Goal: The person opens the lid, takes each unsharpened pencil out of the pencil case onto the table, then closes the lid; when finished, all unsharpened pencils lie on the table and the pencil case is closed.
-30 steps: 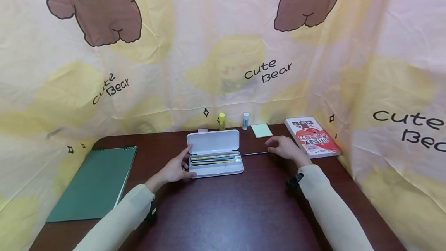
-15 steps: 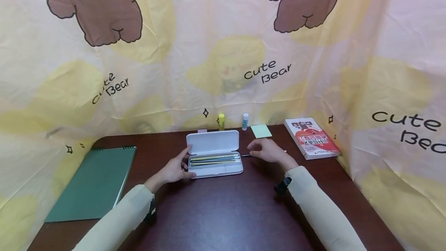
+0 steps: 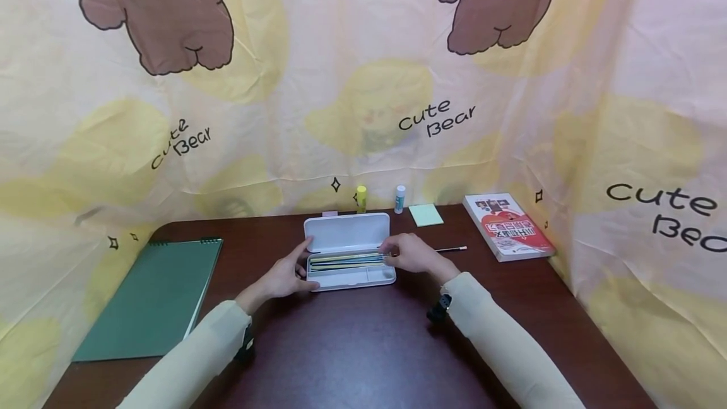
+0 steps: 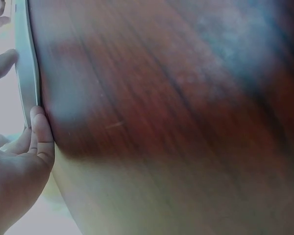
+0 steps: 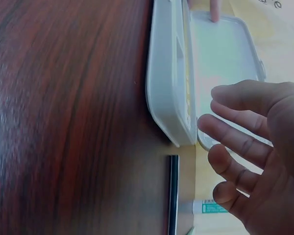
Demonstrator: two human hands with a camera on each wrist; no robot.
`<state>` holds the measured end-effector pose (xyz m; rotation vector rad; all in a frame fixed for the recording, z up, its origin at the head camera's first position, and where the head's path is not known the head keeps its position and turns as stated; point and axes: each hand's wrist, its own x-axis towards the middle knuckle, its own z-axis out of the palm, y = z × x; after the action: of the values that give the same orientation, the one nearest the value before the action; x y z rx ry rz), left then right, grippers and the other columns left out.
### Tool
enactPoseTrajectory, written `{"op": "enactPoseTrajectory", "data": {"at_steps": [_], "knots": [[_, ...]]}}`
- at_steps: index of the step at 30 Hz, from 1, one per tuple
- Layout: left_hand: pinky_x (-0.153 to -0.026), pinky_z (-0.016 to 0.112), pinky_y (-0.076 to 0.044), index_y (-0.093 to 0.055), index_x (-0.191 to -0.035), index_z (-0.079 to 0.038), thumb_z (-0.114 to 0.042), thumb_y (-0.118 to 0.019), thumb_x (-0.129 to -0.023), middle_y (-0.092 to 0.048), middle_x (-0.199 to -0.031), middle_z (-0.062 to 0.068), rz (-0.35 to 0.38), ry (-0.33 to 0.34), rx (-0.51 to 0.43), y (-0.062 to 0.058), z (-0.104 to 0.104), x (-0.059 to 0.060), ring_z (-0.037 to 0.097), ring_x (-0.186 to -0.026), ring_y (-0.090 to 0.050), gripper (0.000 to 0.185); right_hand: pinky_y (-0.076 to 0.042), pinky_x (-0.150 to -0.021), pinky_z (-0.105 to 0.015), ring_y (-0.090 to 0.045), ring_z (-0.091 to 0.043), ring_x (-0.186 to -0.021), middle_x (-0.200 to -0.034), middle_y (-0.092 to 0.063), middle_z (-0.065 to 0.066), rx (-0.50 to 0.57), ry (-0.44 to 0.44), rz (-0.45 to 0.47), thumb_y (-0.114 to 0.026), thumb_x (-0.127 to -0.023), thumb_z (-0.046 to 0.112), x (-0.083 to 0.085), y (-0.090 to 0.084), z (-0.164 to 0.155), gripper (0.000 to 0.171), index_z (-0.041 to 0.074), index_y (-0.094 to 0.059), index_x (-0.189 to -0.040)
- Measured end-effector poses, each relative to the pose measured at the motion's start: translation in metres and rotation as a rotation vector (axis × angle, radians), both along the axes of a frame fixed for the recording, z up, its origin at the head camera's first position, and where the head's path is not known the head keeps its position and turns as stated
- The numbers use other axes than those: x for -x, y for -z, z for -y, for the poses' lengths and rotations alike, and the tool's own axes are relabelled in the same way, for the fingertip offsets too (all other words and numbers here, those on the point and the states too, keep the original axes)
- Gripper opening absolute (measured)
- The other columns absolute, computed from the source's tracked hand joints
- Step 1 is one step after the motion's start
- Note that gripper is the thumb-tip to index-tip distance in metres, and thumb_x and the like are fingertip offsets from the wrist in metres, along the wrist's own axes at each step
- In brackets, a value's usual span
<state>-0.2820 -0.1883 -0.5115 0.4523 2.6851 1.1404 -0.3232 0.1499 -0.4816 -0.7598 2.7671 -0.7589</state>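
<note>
A white pencil case (image 3: 335, 280) lies on the table with its lid (image 3: 348, 233) raised; several pencils (image 3: 346, 261) are inside. My left hand (image 3: 284, 275) holds its left end, thumb at the front edge and index finger against the lid. In the left wrist view that hand's fingers (image 4: 43, 128) are at the case's edge. Over the case's right end hovers my right hand (image 3: 413, 252), fingers loosely bent and apart, with nothing between them in the right wrist view. A dark pencil (image 3: 451, 248) with a pale end lies on the table to the right, partly hidden behind that hand.
Behind the case stand a yellow highlighter (image 3: 361, 199) and a glue stick (image 3: 400, 199). Pale green sticky notes (image 3: 426, 214) and a red-and-white book (image 3: 508, 226) are at the back right. On the left lies a green spiral notebook (image 3: 150, 302). A printed curtain (image 3: 318, 112) hangs behind the table.
My right hand has moved left, from over the right part of the dark pencil to the case's right end. That pencil stays on the table. The left hand keeps its place.
</note>
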Motion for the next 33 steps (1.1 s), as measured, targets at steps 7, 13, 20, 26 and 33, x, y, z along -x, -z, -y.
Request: {"op": "enactPoseTrajectory", "data": {"at_steps": [7, 13, 20, 26, 33], "knots": [[-0.073, 0.028, -0.050, -0.017, -0.161, -0.023, -0.027, -0.089, -0.075, -0.057, -0.138, 0.014, -0.011, -0.002, 0.011, 0.001, 0.001, 0.001, 0.015, -0.088, -0.058, 0.112, -0.051, -0.097, -0.042, -0.065, -0.019, -0.103, -0.111, -0.074, -0.001, -0.070, -0.037, -0.028, -0.074, -0.088, 0.016, -0.002, 0.003, 0.011, 0.025, 0.011, -0.076, -0.113], [-0.073, 0.028, -0.050, -0.019, -0.160, -0.024, -0.028, -0.089, -0.074, -0.057, -0.139, 0.011, -0.006, -0.010, 0.007, 0.002, 0.001, 0.002, 0.015, -0.088, -0.058, 0.111, -0.051, -0.091, -0.039, -0.062, -0.014, -0.094, -0.107, -0.074, 0.001, -0.084, -0.042, -0.017, -0.074, -0.089, 0.018, -0.002, 0.005, 0.015, 0.023, 0.014, -0.076, -0.112], [-0.074, 0.028, -0.049, -0.018, -0.160, -0.025, -0.030, -0.089, -0.075, -0.056, -0.139, 0.012, 0.003, -0.010, 0.003, 0.003, 0.001, 0.002, 0.016, -0.090, -0.057, 0.111, -0.049, -0.080, -0.034, -0.057, -0.011, -0.082, -0.094, -0.072, 0.005, -0.102, -0.057, -0.047, -0.074, -0.089, 0.017, -0.002, 0.009, 0.018, 0.012, 0.017, -0.078, -0.100], [-0.075, 0.028, -0.049, -0.020, -0.160, -0.024, -0.029, -0.089, -0.075, -0.057, -0.139, 0.011, -0.018, -0.007, 0.007, 0.003, 0.002, 0.002, 0.015, -0.089, -0.057, 0.110, -0.049, -0.081, -0.033, -0.057, -0.011, -0.083, -0.095, -0.074, 0.006, -0.094, -0.078, -0.084, -0.072, -0.090, 0.017, 0.000, 0.010, 0.019, 0.010, 0.018, -0.078, -0.098], [-0.076, 0.028, -0.050, -0.021, -0.160, -0.024, -0.030, -0.089, -0.074, -0.057, -0.139, 0.012, -0.018, -0.003, 0.013, 0.002, 0.002, 0.002, 0.014, -0.089, -0.058, 0.110, -0.049, -0.084, -0.035, -0.058, -0.012, -0.085, -0.096, -0.075, 0.006, -0.087, -0.092, -0.105, -0.073, -0.090, 0.018, 0.001, 0.010, 0.021, 0.007, 0.019, -0.078, -0.095]]}}
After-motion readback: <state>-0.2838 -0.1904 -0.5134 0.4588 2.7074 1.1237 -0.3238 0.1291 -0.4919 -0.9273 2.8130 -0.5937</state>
